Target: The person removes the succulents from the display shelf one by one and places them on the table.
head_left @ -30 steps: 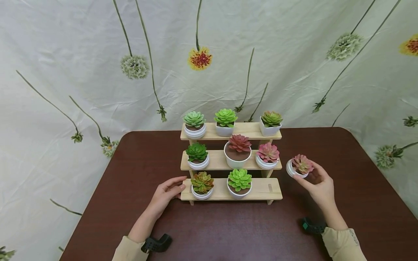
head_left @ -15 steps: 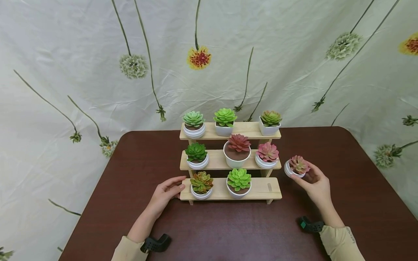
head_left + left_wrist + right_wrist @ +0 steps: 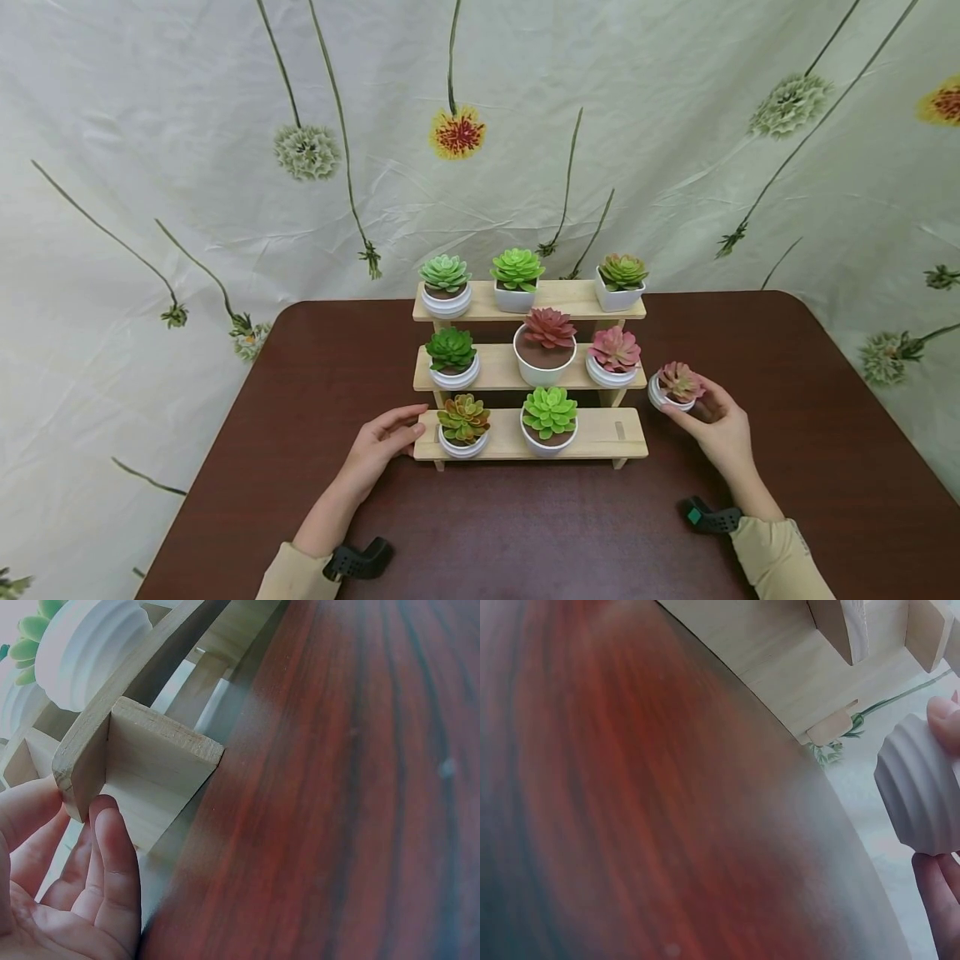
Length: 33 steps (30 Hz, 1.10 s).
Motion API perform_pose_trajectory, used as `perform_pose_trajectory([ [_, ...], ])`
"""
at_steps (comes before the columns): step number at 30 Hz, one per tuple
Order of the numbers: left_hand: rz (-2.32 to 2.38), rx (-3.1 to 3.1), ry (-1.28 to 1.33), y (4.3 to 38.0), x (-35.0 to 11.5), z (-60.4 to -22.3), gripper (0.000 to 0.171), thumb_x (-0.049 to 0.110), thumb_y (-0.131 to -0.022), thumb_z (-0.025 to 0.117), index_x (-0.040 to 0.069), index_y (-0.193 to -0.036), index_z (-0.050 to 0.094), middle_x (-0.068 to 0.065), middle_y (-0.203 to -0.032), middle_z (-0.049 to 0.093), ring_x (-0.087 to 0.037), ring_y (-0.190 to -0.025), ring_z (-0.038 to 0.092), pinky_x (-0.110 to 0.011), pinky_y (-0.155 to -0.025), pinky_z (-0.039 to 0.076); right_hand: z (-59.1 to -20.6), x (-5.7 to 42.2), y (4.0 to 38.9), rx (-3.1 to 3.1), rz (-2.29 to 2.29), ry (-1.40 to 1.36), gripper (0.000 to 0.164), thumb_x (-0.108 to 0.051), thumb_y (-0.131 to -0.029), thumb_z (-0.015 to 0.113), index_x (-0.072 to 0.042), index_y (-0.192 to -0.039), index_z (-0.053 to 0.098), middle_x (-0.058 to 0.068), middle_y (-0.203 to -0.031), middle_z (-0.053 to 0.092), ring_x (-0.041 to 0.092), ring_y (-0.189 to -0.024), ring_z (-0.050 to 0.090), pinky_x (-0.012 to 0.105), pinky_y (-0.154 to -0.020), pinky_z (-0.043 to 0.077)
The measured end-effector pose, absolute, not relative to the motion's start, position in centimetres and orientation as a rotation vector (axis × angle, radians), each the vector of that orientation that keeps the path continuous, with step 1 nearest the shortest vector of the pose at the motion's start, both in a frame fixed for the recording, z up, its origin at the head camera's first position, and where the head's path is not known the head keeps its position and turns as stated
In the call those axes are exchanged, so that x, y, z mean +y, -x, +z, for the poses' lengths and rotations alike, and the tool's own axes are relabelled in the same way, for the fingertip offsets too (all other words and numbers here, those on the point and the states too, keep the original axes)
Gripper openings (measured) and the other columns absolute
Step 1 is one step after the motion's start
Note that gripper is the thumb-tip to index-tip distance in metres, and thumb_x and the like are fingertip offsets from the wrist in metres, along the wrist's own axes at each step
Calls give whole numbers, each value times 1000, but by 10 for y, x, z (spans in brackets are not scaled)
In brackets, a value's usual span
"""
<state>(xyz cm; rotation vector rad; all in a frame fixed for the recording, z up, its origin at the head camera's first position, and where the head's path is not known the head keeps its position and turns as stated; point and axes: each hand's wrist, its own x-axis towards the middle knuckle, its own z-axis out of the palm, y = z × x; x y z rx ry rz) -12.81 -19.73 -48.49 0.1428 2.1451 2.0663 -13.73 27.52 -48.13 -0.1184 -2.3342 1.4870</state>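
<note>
In the head view my right hand (image 3: 722,432) holds a small potted succulent (image 3: 681,383) by its white pot, to the right of a three-tier wooden plant stand (image 3: 596,429). The plant is pinkish, and its ribbed pot (image 3: 919,787) shows between thumb and fingers in the right wrist view. My left hand (image 3: 373,450) grips the left end of the stand's lowest shelf. Up close, the left wrist view has the shelf end (image 3: 82,765) pinched between thumb and fingers. On that shelf stand a brownish-green succulent (image 3: 463,419) and a bright green succulent (image 3: 550,413).
The middle shelf bears a dark green succulent (image 3: 452,350), a red succulent (image 3: 550,328) in a larger pot and a pink succulent (image 3: 616,349). Three more pots line the top shelf (image 3: 480,307). Under everything lies a dark brown table (image 3: 525,533), before a flower-printed cloth (image 3: 660,108).
My right hand has moved left toward the stand with the potted succulent. The left hand stays on the lowest shelf's end, and the other plants have not moved.
</note>
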Motion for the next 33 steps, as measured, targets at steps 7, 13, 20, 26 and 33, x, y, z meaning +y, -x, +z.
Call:
perform_pose_trajectory([
  [7,2053,2159,-129,129,-197,-486,41,14,-90,65,-4,-125,57,-6,-102,65,-12,-75,59,-27,-66,52,-485,276,139,-2360,1490,96,61,-6,-74,80,3,-128,53,-15,-109,56,-14,-89,53,6,-75,43],
  [13,2052,2165,-131,129,-197,-487,40,14,-90,65,-4,-125,57,-6,-104,64,-12,-74,59,-27,-66,52,-487,276,139,-2358,1523,79,63,-3,-74,80,4,-129,51,-14,-110,56,-14,-90,53,7,-74,45],
  [20,2058,2159,-137,129,-197,-486,40,13,-90,65,-4,-125,56,-8,-105,64,-12,-76,60,-27,-66,52,-489,277,139,-2398,1506,85,61,-5,-76,78,5,-129,50,-1,-113,57,-15,-89,51,7,-73,45],
  [26,2047,2174,-131,128,-197,-486,40,13,-90,65,-4,-125,57,-8,-100,64,-12,-74,59,-26,-66,52,-489,276,139,-2439,1511,78,61,-7,-77,78,6,-129,49,18,-120,55,-17,-88,49,7,-72,45],
  [33,2052,2168,-126,128,-196,-484,40,13,-90,65,-3,-125,57,-8,-102,64,-12,-75,59,-26,-66,52,-490,277,140,-2468,1518,71,61,-7,-78,77,8,-129,47,27,-123,52,-19,-88,46,5,-73,43],
])
